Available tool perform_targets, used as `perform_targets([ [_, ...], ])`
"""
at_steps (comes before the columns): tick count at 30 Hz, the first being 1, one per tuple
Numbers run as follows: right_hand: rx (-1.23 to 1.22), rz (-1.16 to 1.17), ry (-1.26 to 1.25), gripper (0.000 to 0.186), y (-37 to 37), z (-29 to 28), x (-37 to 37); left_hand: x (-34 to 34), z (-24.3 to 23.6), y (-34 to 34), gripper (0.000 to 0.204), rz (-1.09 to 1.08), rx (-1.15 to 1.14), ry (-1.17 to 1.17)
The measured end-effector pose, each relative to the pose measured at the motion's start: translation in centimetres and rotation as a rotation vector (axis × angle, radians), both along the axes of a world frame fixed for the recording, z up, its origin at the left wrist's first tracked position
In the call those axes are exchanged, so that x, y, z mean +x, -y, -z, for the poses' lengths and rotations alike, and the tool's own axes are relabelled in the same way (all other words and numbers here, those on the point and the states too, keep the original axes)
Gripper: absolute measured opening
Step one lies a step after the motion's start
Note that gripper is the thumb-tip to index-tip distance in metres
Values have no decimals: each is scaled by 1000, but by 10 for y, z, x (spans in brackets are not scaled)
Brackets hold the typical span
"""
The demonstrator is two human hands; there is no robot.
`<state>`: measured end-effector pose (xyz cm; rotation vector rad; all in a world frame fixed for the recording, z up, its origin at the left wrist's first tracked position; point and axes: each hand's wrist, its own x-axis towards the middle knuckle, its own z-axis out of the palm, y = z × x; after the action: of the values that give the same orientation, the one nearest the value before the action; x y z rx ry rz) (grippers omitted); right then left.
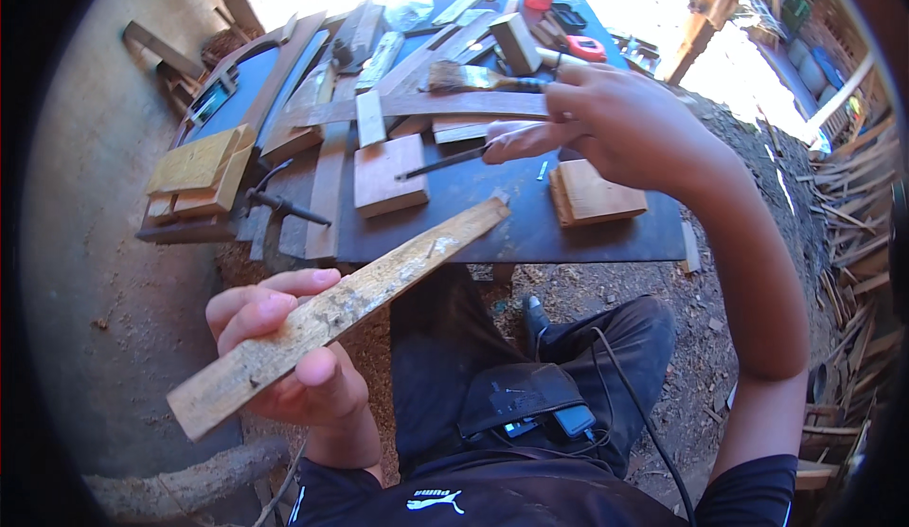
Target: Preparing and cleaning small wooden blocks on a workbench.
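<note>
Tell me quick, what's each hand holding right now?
Left hand: closed, holding a wooden strip.
Right hand: closed, holding a thin dark rod.

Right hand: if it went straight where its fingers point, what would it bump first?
Probably the pink block; the dark rod in the right hand overlaps it in the picture. Depth is unclear, so it might pass above.
</note>
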<state>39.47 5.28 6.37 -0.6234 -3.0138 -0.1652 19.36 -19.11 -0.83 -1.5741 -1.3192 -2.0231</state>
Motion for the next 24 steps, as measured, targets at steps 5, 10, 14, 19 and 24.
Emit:
perform_targets([
  [5,-199,255,-554,16,52,14,114,33,-17,-75,47,342,127,93],
  [10,-994,807,-892,52,133,58,167,113,-42,-161,26,676,-142,-4],
  [14,-740,795,-836,65,155,100,177,164,-34,-209,30,797,-168,20],
  [19,-523,741,-719,76,152,127,176,189,-45,-227,30,976,-99,57],
  [24,-470,780,-591,79,153,127,183,216,-62,-250,65,995,-270,97],
])
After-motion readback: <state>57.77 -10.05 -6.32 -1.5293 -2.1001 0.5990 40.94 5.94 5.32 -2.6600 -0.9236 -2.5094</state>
